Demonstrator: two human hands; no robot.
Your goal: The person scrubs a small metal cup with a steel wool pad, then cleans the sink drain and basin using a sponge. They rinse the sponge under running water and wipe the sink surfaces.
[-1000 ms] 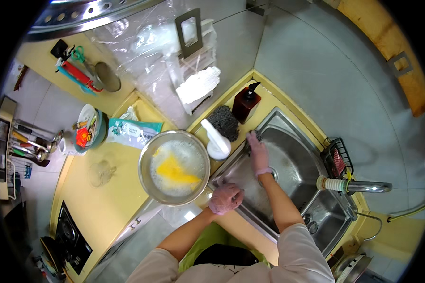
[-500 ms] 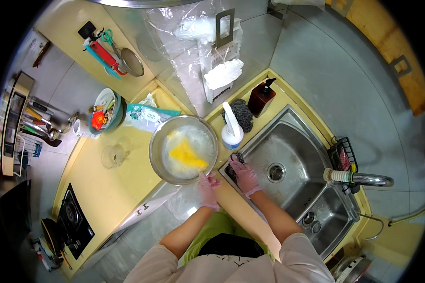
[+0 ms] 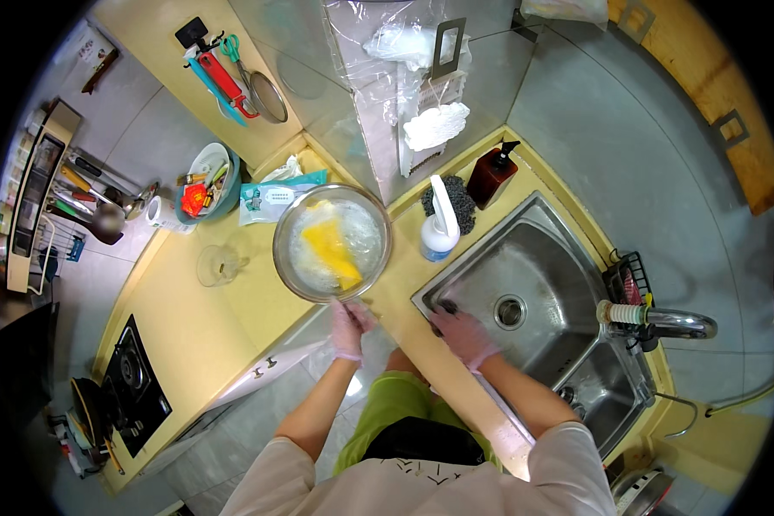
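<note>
A round metal basin point(image 3: 282, 271) stands on the counter with foamy water and a yellow cloth point(image 3: 328, 249) in it. My left hand point(image 3: 347, 330), in a pink translucent glove, is closed at the basin's near rim, its fingertips partly hidden. At the left edge of the steel sink point(image 3: 533, 258), my right hand point(image 3: 464, 335), gloved alike, presses a dark scouring pad point(image 3: 447, 305) to the inner wall; most of the pad is covered by the fingers. A white spray bottle point(image 3: 439, 228) stands between basin and sink, in front of a grey steel-wool scourer point(image 3: 463, 206).
Behind the sink is a brown pump bottle point(image 3: 494, 176); the faucet point(image 3: 662, 321) reaches in from the right. A wipes pack point(image 3: 275, 199), a clear glass cup point(image 3: 218, 265) and a blue-green bowl of odds and ends point(image 3: 224, 199) sit left. Farther left is the gas stove point(image 3: 135, 378).
The basin has shifted left on the counter, and my left hand has moved left with it. My right hand has slid a little along the sink's left wall. The view has shifted slightly.
</note>
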